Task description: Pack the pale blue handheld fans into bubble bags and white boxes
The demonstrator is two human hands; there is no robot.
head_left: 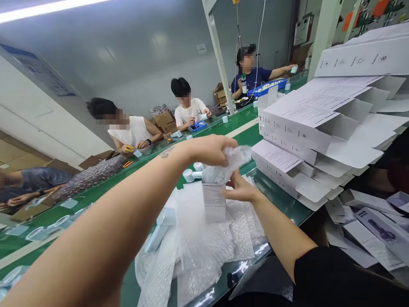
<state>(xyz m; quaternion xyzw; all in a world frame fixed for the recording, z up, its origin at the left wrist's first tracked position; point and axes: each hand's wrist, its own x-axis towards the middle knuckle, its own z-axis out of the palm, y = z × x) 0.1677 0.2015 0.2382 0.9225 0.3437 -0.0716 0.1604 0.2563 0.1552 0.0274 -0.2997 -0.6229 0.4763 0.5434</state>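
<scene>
My left hand is closed on the top of a bubble-wrap bundle that sticks out of a small upright white box. My right hand grips the right side of that box near its open top. Both hands are above a heap of loose bubble-wrap sheets on the green table. A pale blue handheld device lies on the wrap to the left of the box. What is inside the bundle is hidden.
A tall stack of flat white cartons stands right of my hands, with more cartons lower right. Small white round parts lie behind the box. Several other people work across a green conveyor, with cardboard boxes behind them.
</scene>
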